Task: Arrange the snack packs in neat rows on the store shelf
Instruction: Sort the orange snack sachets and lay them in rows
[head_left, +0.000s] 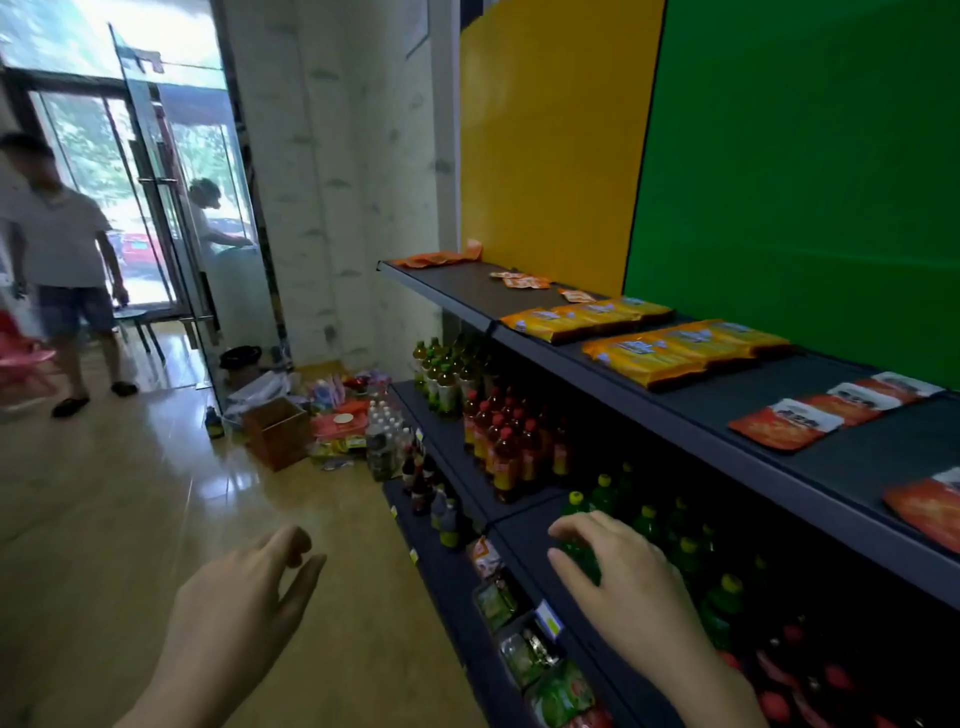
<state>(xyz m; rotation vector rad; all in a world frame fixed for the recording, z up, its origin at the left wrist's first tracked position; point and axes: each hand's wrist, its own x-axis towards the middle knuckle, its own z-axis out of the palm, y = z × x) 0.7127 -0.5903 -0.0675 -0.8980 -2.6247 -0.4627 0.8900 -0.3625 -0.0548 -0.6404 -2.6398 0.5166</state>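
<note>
Orange-yellow plastic snack packs (644, 358) lie front-to-back on dark metal top shelf (857, 467), above nearer right hand (623, 582), its grip on green bottle (581, 560) unclear; left hand (244, 608) loose, empty.

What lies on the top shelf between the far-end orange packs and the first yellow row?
In the head view, a few loose orange sachets lie scattered there, one close to the yellow row; otherwise the top shelf is bare.

Glossy tan floor (130, 493), yellow panel (550, 145), green panel (805, 171), bright glass door (171, 171).
</note>
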